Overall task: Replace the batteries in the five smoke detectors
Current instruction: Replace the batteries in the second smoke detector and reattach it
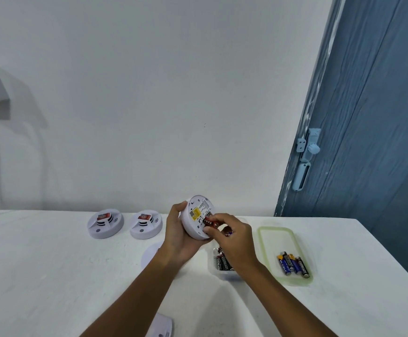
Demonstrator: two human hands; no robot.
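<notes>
R hand (232,235): fingers curled narrow, pinching red battery (210,223) at back of smoke detector (198,217), by its yellow label; print on battery too small to read. L hand (178,235) grips detector rim, unit tilted up off table (52,276). Clear tub (218,271) under my R wrist holds batts marked EVEREADY. Green-rimmed lid (266,239) to the R: four batts, one reads EVEREADY. Two detectors (105,223) (146,224) far L, face up. White cover (150,254) partly hidden by L forearm.

two detectors (125,223) sit left of the held detector (198,216); lid (271,231) right of battery tub (218,273)
</notes>
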